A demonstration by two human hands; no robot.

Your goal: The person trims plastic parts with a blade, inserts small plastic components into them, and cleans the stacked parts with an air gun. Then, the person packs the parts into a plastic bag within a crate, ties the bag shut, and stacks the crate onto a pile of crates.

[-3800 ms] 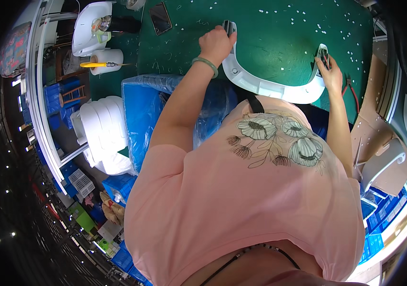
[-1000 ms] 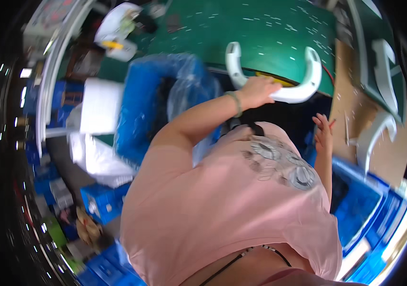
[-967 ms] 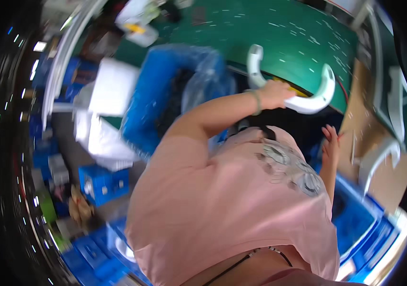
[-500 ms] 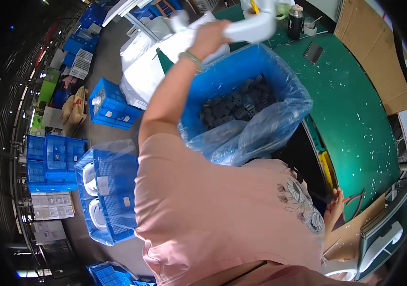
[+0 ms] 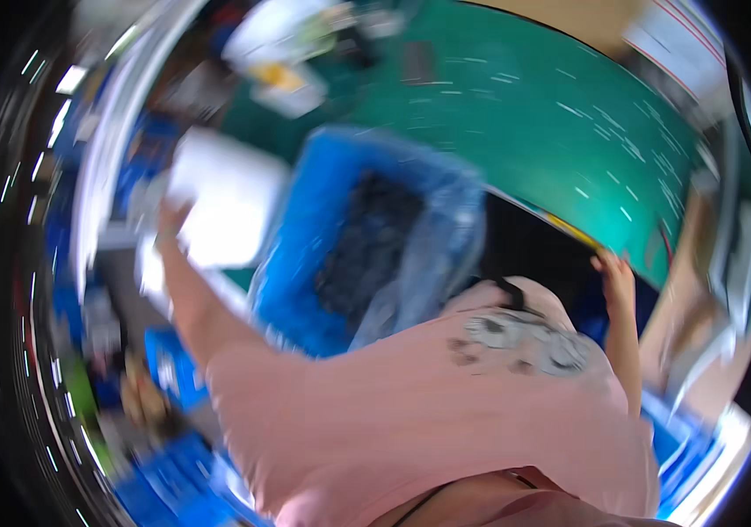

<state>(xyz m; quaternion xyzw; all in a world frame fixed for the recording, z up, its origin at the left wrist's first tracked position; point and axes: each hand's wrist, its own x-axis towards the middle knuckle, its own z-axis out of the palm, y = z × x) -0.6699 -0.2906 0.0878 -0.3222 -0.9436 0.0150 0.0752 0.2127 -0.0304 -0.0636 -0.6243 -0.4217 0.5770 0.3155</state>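
The left hand (image 5: 169,218) reaches out to a blurred white stack (image 5: 221,211) beside the blue bin (image 5: 305,263); its grip is unreadable. The right hand (image 5: 614,270), fingers loose, rests at the green bench (image 5: 551,132) edge.

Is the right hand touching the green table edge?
Cannot tell. In the head view the right hand is raised at the near edge of the green table, but motion blur hides whether the fingertips meet the edge or stop short.
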